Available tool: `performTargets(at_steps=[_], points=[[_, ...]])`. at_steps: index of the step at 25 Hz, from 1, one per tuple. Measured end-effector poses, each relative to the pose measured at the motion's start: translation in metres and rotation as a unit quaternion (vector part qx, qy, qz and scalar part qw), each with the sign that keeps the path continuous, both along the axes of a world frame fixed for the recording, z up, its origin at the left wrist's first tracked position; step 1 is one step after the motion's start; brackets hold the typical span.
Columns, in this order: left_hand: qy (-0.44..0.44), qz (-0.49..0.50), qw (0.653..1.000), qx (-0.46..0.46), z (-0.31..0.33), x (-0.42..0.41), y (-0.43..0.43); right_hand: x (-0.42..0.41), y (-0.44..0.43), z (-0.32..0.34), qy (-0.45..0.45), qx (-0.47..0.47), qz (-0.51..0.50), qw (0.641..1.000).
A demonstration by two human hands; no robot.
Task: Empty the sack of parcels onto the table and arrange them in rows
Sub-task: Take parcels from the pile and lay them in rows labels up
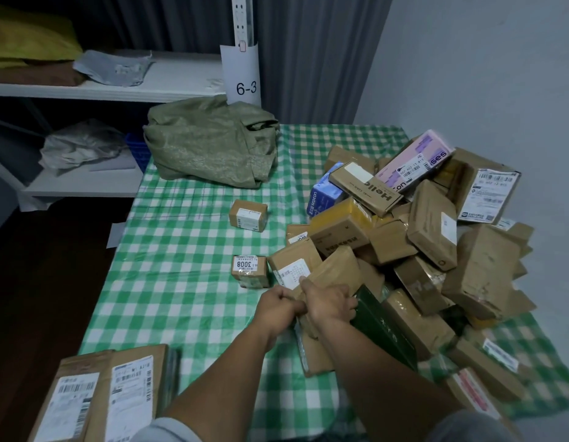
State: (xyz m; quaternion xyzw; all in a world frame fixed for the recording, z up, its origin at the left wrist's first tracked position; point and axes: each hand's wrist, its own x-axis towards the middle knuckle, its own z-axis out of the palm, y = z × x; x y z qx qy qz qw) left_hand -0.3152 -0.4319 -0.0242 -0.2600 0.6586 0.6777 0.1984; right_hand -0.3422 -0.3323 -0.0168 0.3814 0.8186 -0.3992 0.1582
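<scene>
Gripping noted on both sides: left grip (278, 306) and right grip (329, 303) are closed on one brown parcel (339, 269) at the near edge of the heap. The left grip's fingers are curled at the parcel's near-left edge. The right grip is touching it, fingers wrapped over the right side, thumb up on the face.

- Parcel is tilted, its upper end leaning on the heap of parcels (429, 228), which covers the right half of the table (187, 250) (green-and-white checked cloth).
- A dark green box (385, 327) lies just right of the right grip.
- The sack (209, 141), green and crumpled, lies slack at the table's far left corner.
- Two small boxes sit apart from the heap: one mid-table (248, 215), and one nearer, labelled 3008 (249, 271), just left of the heap.
- Two flat labelled parcels (101, 393) lie side by side at the near left corner.
- A white shelf (168, 87) stands behind, tagged 6-3 (246, 87).
</scene>
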Motion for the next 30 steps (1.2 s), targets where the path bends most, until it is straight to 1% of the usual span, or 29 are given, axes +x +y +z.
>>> performTargets(at_steps=[5,8,12,14,16,19,21,23,26,28,30], points=[[0.063,-0.043,0.997,0.0,0.019,0.01,0.0,-0.004,0.001,0.016,0.037,-0.013,0.001,0.999],[0.097,-0.074,0.992,-0.029,0.025,0.015,0.003,-0.004,-0.001,0.025,0.077,-0.038,-0.011,0.996],[0.106,-0.096,0.989,-0.028,0.03,0.021,0.006,-0.001,-0.001,0.033,0.093,-0.039,-0.056,0.993],[0.099,-0.091,0.99,-0.031,0.028,0.025,0.005,0.001,0.003,0.034,0.089,-0.036,-0.079,0.992],[0.082,-0.061,0.994,-0.037,0.029,0.027,0.001,0.004,0.006,0.033,0.094,-0.041,-0.089,0.991],[0.055,-0.003,0.998,-0.034,0.032,0.028,-0.013,0.014,0.008,0.036,0.128,-0.082,-0.119,0.981],[0.053,0.008,0.997,-0.047,0.033,0.03,-0.021,0.024,0.002,0.039,0.144,-0.104,-0.134,0.975],[0.051,0.012,0.997,-0.052,0.032,0.035,-0.032,0.037,-0.008,0.043,0.155,-0.128,-0.126,0.971],[0.031,0.024,0.998,-0.046,0.025,0.049,-0.06,0.056,-0.03,0.042,0.169,-0.183,-0.086,0.965],[0.008,0.032,0.999,-0.032,0.017,0.065,-0.083,0.068,-0.049,0.031,0.157,-0.199,-0.052,0.966],[-0.014,0.049,0.999,-0.018,0.008,0.085,-0.108,0.085,-0.074,0.014,0.148,-0.216,-0.039,0.964]])
